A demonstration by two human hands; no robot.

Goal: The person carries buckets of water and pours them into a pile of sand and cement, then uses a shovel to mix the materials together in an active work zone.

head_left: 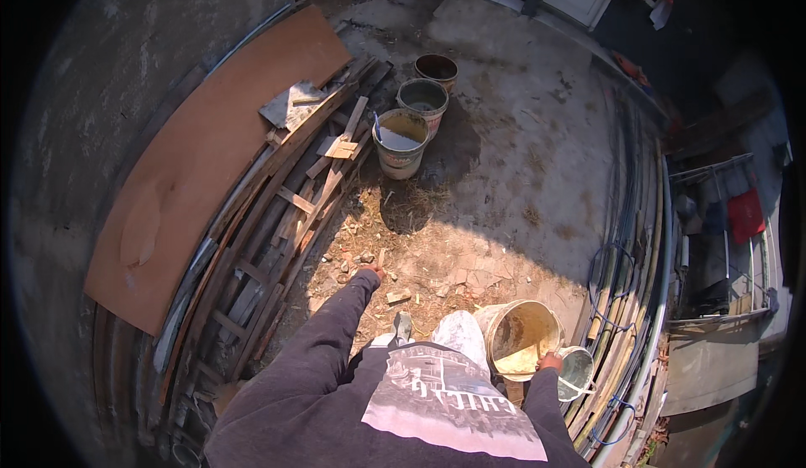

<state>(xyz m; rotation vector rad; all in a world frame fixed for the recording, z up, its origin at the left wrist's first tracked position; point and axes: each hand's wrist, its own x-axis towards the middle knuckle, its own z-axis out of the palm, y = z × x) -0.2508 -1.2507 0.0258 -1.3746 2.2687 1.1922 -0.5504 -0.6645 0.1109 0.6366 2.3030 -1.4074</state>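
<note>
At the far left, a brown board [222, 145] leans along the wall [109, 90], and beside it lies a long heap of wooden strips [290, 203]. Next to this heap, the left hand [375, 271] is stretched out above the ground [470, 275], which has straw and small stones. A thin pale shape shows at its fingers, but I cannot tell if it is a finger or a small piece held, so I cannot tell whether this grip is released or clenched.

Farther ahead, three buckets [400, 162] stand upright in a row; the nearest contains something pale.

More to the right, close beside the person's leg, is the wide bucket [525, 327], tilted, with its mouth turned to the right. The grip of the right hand [550, 362] looks closed on its rim, just where the small pail [576, 369] comes near; whether the fingers also take the pail, I cannot tell.

In my judgement, the wide bucket is stiff and rather light if nothing heavy is inside, and its stained wall may be rough or dusty. The rim is the good place to hold; for the small pail, its pale handle [579, 390] would be easier. At the far right lie long poles [625, 308].
</note>
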